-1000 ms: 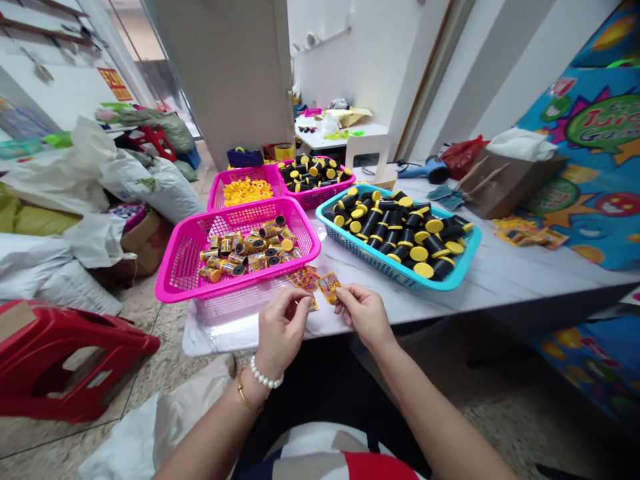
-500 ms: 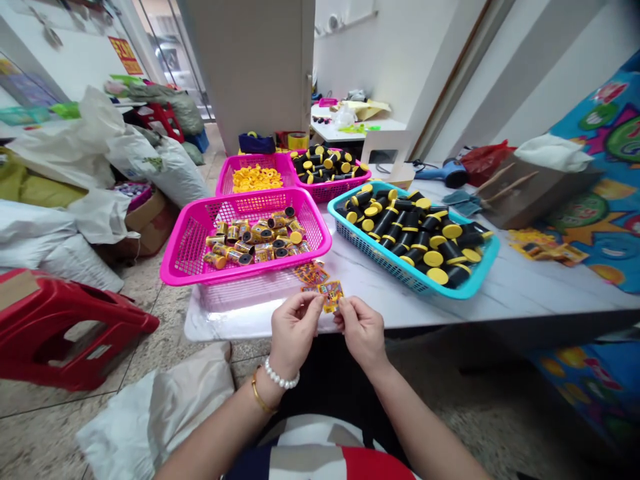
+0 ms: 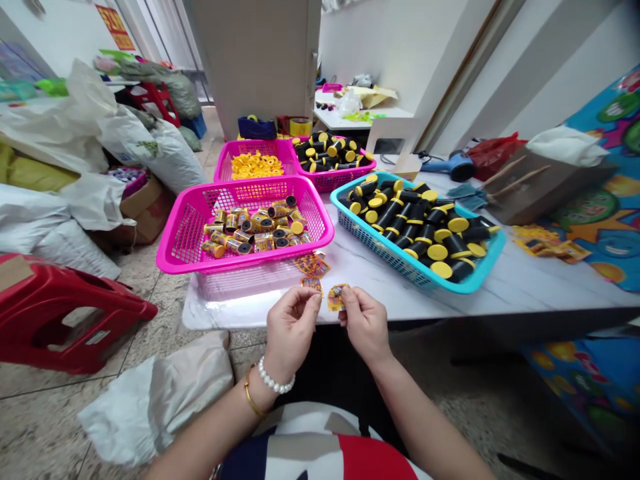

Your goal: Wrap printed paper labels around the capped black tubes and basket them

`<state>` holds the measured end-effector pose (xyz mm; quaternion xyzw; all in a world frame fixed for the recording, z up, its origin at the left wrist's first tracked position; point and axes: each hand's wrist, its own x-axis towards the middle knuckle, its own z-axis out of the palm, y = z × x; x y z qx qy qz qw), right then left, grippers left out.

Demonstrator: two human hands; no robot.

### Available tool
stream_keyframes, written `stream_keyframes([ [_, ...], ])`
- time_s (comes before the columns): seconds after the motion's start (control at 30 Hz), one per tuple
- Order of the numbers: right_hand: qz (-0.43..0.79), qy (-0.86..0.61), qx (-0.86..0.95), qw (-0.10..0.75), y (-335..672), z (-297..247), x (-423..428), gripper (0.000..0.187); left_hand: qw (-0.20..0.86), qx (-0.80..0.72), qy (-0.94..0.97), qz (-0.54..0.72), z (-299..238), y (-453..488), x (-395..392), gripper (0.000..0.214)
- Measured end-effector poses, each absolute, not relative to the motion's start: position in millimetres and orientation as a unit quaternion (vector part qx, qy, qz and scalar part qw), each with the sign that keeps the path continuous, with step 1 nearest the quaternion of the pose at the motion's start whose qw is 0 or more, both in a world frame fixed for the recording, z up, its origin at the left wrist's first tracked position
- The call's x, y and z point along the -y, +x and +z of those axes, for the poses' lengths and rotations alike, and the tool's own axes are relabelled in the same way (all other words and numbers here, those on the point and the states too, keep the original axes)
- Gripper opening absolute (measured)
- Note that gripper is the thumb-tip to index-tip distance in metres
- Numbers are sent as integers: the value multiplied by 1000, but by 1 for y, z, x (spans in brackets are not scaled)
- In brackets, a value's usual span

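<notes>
Over the table's front edge, my right hand (image 3: pixel 367 327) pinches a small orange-and-yellow printed label (image 3: pixel 336 297) between thumb and fingers. My left hand (image 3: pixel 293 327), a pearl bracelet at its wrist, is closed with thumb and fingertip together; what it holds, if anything, is too small to make out. Just beyond the left fingertips are another label (image 3: pixel 312 284) and a few loose labels (image 3: pixel 313 264) on the table. Behind them stands a pink basket (image 3: pixel 167 257) of small canisters (image 3: pixel 263 227) wrapped in similar print. The teal basket (image 3: pixel 493 267) to the right holds black canisters with yellow lids (image 3: pixel 417 227).
Farther back, one pink basket (image 3: pixel 223 162) holds yellow rings (image 3: pixel 256 165), another more black canisters (image 3: pixel 333 152). Labels (image 3: pixel 550 245) and a box (image 3: pixel 540 183) are at the right. A red stool (image 3: pixel 65 327) and white sacks (image 3: pixel 165 393) stand on the floor.
My hands have drawn slightly apart. The label that was between both hands is now in my right hand only. The camera view has shifted a little.
</notes>
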<state>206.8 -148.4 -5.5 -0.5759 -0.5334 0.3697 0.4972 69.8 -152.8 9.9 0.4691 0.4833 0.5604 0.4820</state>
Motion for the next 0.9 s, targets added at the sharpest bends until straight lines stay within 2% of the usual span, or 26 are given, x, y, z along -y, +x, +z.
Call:
stream_keyframes([
  [0.47,284,-582,583,491,202,-14,152,41,329,-487,591,552,13,64,160,14],
  [0.57,256,-561,615,491,196,-17,153,38,366,-490,583,535,8,65,156,16],
  [0.73,191,-510,709,448,204,-3,158,30,516,-502,472,508,4,63,152,18],
  [0.83,37,-545,690,475,257,24,155,15,556,-507,442,488,7,56,154,24],
  [0.9,-103,-652,543,518,312,42,146,24,563,-506,445,478,7,51,156,26],
])
